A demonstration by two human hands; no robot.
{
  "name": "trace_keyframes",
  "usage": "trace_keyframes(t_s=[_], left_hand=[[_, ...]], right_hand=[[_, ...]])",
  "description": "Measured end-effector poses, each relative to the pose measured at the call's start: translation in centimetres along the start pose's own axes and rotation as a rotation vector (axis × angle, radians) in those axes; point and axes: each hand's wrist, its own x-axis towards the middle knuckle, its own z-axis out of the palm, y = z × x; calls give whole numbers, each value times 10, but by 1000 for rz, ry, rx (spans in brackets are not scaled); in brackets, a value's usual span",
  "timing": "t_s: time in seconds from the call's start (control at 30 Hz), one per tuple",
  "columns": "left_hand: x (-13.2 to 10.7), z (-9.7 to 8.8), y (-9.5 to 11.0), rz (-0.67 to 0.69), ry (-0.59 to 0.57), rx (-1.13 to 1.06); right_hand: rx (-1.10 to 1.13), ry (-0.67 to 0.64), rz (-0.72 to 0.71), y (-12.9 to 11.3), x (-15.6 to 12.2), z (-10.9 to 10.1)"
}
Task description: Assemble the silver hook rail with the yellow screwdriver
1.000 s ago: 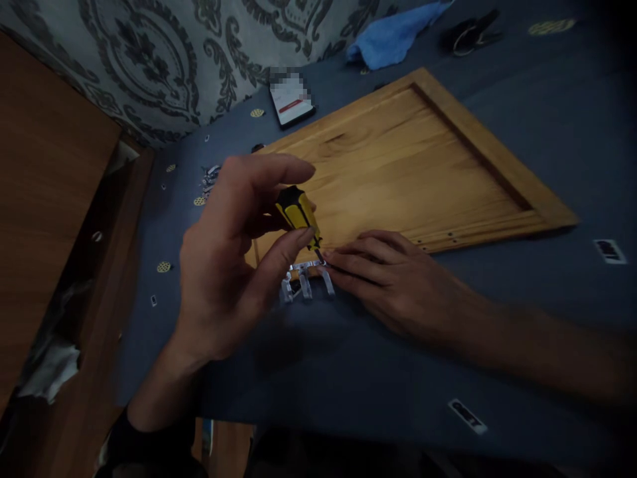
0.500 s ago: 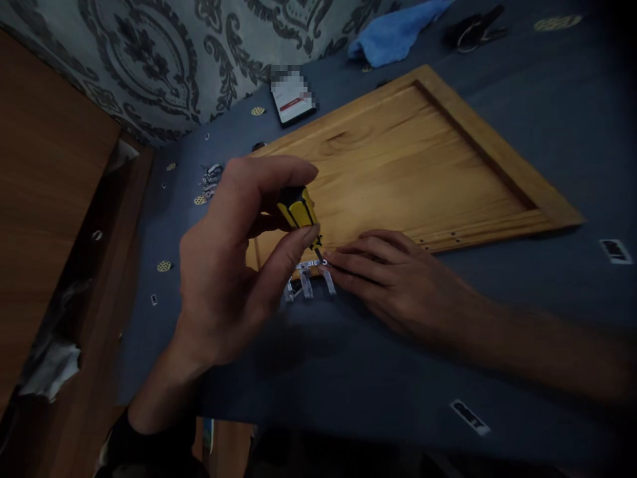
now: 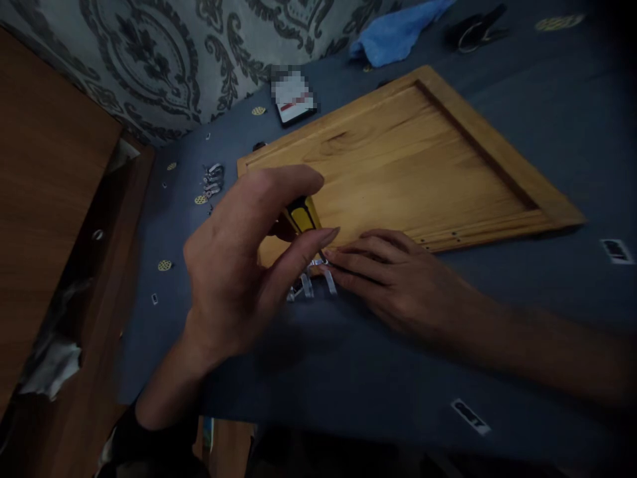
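Currently, the left hand (image 3: 233, 252) grips a screwdriver (image 3: 305, 214) by its handle, the shaft slanting down to the right end of a bracket (image 3: 330, 281) at the near edge of the panel (image 3: 398, 166), toward its left corner. The right hand (image 3: 403, 279) lies low with fingers close together, tips beside that end, and whether they pinch anything I cannot tell. Near the surface's (image 3: 557, 133) far edge lie a phone (image 3: 294, 109) and a cloth (image 3: 398, 36), and metal parts (image 3: 213, 179) sit left of the panel.
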Motion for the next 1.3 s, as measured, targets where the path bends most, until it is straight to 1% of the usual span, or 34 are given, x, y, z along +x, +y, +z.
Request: trace_keyframes(t_s=[0.2, 0.27, 0.3, 0.43, 0.5, 0.63, 0.7, 0.8, 0.97, 1.17, 1.3], left_hand=[[0, -2, 2, -120, -25, -101], [0, -3, 2, -134, -36, -136], [0, -4, 1, -126, -31, -149], [2, -7, -2, -38, 77, -226], [3, -8, -1, -44, 90, -212], [2, -6, 3, -97, 31, -122], [1, -5, 5, -110, -10, -117], [-1, -4, 6, -138, -51, -121], [0, -3, 3, -90, -37, -135], [-1, -2, 0, -23, -52, -41], [-1, -1, 0, 29, -21, 0]], right_hand=[[-8, -13, -2, 0, -1, -1], [-8, -9, -6, 0, 0, -1], [-2, -4, -7, -1, 0, -1], [26, -5, -4, 0, -1, 0], [15, -1, -11, 1, -1, 0], [-9, 22, -33, 2, -2, 1], [-6, 25, -10, 1, -1, 3], [-17, 72, 3, 0, -1, 4], [-17, 18, -21, 1, 1, 0], [-8, 24, -13, 0, 1, 2], [1, 4, -19, 1, 0, 3]])
